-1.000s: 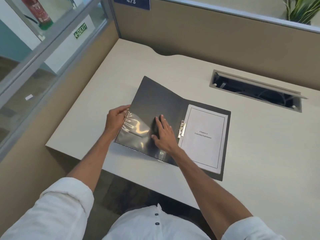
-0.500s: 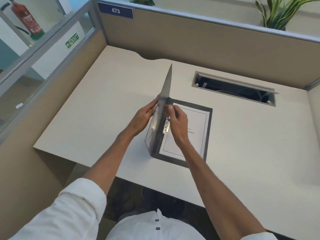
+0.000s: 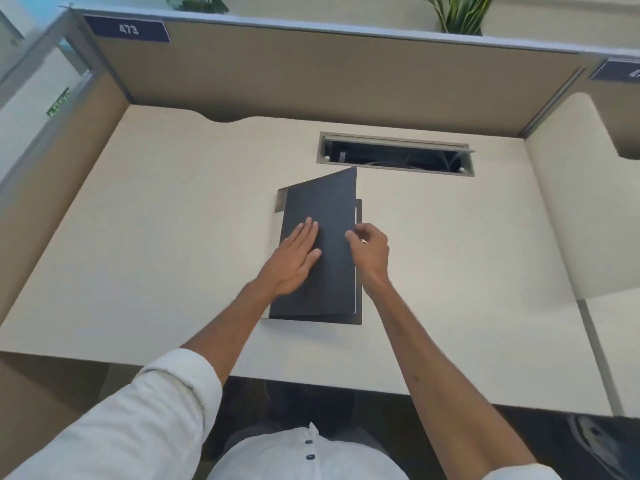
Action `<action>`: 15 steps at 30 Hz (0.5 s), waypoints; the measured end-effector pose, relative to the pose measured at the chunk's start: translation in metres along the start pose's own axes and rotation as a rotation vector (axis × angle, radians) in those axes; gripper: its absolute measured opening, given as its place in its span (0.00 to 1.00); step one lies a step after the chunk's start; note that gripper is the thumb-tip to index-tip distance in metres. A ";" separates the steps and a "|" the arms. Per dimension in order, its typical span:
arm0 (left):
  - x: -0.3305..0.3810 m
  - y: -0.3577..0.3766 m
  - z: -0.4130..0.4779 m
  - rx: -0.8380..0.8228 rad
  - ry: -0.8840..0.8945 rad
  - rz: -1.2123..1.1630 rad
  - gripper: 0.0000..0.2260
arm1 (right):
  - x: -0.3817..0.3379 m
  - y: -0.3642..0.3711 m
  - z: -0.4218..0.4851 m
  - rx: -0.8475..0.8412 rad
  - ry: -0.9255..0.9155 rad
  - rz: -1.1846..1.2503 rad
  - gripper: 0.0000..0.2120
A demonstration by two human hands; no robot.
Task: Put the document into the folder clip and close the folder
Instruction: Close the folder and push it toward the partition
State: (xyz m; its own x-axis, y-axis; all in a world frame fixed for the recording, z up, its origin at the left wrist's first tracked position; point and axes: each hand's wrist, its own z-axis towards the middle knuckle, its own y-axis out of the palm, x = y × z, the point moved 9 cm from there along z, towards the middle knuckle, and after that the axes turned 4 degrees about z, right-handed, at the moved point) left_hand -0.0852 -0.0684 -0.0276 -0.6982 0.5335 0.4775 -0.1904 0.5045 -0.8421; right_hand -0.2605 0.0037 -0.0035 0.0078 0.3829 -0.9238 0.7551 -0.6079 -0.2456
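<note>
The folder (image 3: pixel 320 251) lies on the bench (image 3: pixel 156 237) just in front of the cable slot (image 3: pixel 394 157), nearly shut: its front cover is folded over but its far right corner is raised off the back cover. A thin white edge of the document (image 3: pixel 355 220) shows along the right side, between the covers. My left hand (image 3: pixel 294 261) lies flat on the cover, fingers together and stretched out, pressing on its left half. My right hand (image 3: pixel 369 247) is at the cover's right edge, fingers curled, thumb and fingertips pinching or touching that edge; I cannot tell how firmly. The two hands are apart, one on each side of the cover. Beyond the slot stands the partition (image 3: pixel 311 81), with a label reading 473 (image 3: pixel 127 28) at its upper left.
</note>
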 end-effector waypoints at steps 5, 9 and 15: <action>-0.016 0.028 -0.002 -0.083 -0.117 0.042 0.31 | 0.035 -0.015 0.002 0.019 0.118 -0.104 0.20; -0.033 0.038 -0.004 -0.113 -0.163 0.122 0.32 | 0.049 -0.007 -0.002 -0.025 0.066 -0.313 0.31; -0.045 0.046 -0.008 -0.118 -0.146 0.196 0.33 | 0.065 0.020 -0.012 -0.200 -0.047 -0.619 0.32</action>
State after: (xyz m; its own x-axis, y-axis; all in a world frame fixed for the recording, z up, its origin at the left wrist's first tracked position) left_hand -0.0574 -0.0641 -0.0854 -0.8073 0.5299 0.2598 0.0342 0.4815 -0.8758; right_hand -0.2372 0.0248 -0.0654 -0.4932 0.5871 -0.6420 0.7180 -0.1420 -0.6814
